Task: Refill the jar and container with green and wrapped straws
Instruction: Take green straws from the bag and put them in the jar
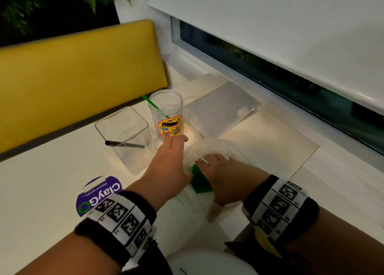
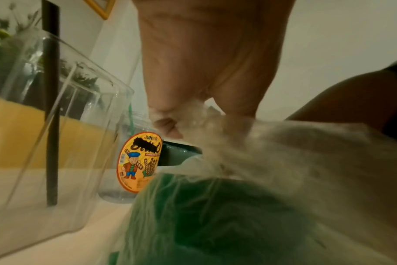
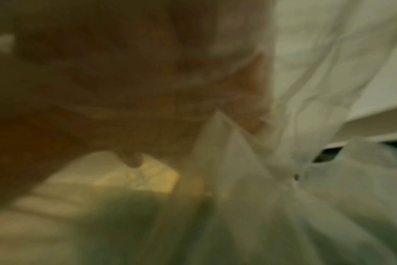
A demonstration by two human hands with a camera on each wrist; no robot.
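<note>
White table (image 1: pixel 41 170) with jar (image 1: pixel 167 116), container (image 1: pixel 126 137)

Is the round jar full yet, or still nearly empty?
Nearly empty: the lidless round jar stands upright holding one green straw, leaning out over its rim.

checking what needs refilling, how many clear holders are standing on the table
2. The round labelled jar, with one green straw in it, stands left of the window; the square container, with one dark straw, stands just left of it.

Jar (image 1: pixel 166 116): clear glossy plastic, printed paper label.
Container (image 1: pixel 124 137): clear, smooth, glossy.
Bag (image 1: pixel 207 150): thin crinkled translucent plastic.
Table (image 1: pixel 41 181): smooth white, slight sheen.
Bench back (image 1: pixel 72 77): matt yellow upholstery.
</note>
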